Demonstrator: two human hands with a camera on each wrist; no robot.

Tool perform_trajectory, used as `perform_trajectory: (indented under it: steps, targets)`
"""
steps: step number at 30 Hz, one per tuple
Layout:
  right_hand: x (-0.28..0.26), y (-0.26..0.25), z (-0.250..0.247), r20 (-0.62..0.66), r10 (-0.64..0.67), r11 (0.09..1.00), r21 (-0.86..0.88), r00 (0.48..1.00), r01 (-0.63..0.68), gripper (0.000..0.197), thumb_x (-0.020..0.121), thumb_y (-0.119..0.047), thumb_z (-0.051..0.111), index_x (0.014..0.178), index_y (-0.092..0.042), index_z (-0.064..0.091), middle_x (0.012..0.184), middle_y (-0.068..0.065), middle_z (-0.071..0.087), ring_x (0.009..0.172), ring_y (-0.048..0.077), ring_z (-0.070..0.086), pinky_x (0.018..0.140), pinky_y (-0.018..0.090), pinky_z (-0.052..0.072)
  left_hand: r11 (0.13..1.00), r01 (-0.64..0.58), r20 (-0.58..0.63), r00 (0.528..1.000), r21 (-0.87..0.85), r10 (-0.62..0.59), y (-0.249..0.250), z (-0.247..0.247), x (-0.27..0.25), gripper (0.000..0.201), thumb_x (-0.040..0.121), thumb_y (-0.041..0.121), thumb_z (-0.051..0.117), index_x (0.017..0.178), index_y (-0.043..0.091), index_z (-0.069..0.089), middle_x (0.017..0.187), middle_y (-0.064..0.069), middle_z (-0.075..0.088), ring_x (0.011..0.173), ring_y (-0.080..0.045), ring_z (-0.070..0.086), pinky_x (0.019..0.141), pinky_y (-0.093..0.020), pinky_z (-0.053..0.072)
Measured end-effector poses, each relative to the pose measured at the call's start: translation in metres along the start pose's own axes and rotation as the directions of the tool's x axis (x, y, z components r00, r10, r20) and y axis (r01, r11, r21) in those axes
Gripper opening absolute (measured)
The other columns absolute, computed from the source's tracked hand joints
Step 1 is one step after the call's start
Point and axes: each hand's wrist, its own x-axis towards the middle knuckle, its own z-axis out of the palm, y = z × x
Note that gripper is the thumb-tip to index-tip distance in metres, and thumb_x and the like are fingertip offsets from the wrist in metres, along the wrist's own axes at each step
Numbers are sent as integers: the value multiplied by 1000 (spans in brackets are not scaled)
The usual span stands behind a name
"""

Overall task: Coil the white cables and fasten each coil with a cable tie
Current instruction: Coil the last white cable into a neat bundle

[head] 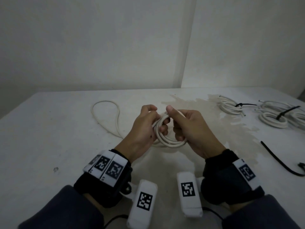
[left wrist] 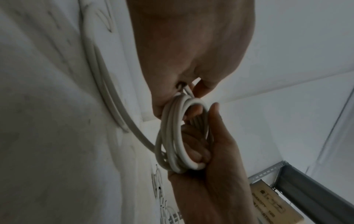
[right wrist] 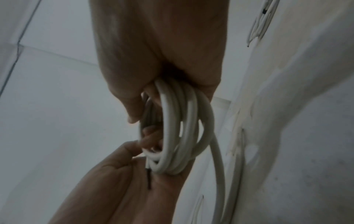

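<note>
Gripped one white cable coil (head: 166, 138) with both hands, held just above table (head: 49, 129): left hand (head: 145, 128) curled round its left side, right hand (head: 189, 128) round its right, thumb on top. Roughly four round, smooth loops; exact count unclear. Loose tail (head: 105, 113) trailed left of the left hand in one open loop. Right of the right hand: three finished coils (head: 231, 105), two black ties visible on them. One spare black cable tie (head: 277, 159), thin, flat, curved at its end.

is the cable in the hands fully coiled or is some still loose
Partly coiled: both hands hold a coil, but a loose tail still trails in a loop across the table.
</note>
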Motion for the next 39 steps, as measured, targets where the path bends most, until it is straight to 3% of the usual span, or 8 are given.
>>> perform_trajectory:
  steps: [5,12,16,21,26,30,34,39]
  targets:
    - [8,10,-3,-198,28,999,-31,980,-35,47,93,-38,58,72,4,66,38,-6,36,34,10,34,39,21,31,959,88,-17,996,270,-87,-2,-7,3,18,101,20,42,117,12,45,85,-7,70,73,-16,67,69,-27,53]
    - [14,12,-27,-346,235,819,574,908,7,38,97,-35,52,80,-4,64,56,2,33,33,6,29,34,17,28,471,-91,224,946,877,-233,-3,-22,5,20,92,36,58,97,19,66,89,9,61,83,-8,54,72,-18,41]
    - [14,11,-31,-411,277,713,694,868,101,35,98,-35,51,85,-3,62,48,-1,38,32,4,29,34,16,29,268,-167,165,986,949,32,-3,-31,9,19,79,41,73,74,24,67,91,1,58,74,-6,51,57,-9,34]
    - [14,12,-35,-457,317,751,656,831,74,36,97,-35,53,83,-4,63,39,-5,31,33,5,30,37,18,31,151,71,-103,971,986,216,2,-39,10,56,75,64,64,71,8,66,72,-9,63,72,-25,62,57,-29,38]
    - [11,13,-27,-362,291,832,554,886,-46,36,98,-32,52,75,-6,61,36,-5,27,30,7,27,33,19,27,430,27,-163,945,902,283,0,-42,15,42,71,50,76,95,17,65,83,5,69,81,-12,64,66,-21,44]
    - [12,18,-18,-237,301,904,380,924,-197,39,95,-34,57,75,-2,66,43,0,31,33,9,31,34,20,28,900,-91,-306,922,426,237,-1,-32,17,50,79,31,75,119,20,47,98,-3,69,87,-14,66,95,-39,51]
    - [12,19,-11,-119,316,927,250,941,-279,49,93,-36,59,101,12,62,40,-5,31,32,9,31,33,20,28,884,-198,-297,892,424,342,8,-22,15,37,92,16,60,111,21,28,135,-8,52,115,-16,56,96,-32,46]
    - [11,16,-16,-242,297,935,271,924,-230,57,93,-36,60,109,19,58,39,-6,33,33,9,33,34,21,29,806,-292,-319,807,515,497,25,-46,20,41,93,12,58,120,18,27,153,0,30,136,-13,33,106,-24,31]
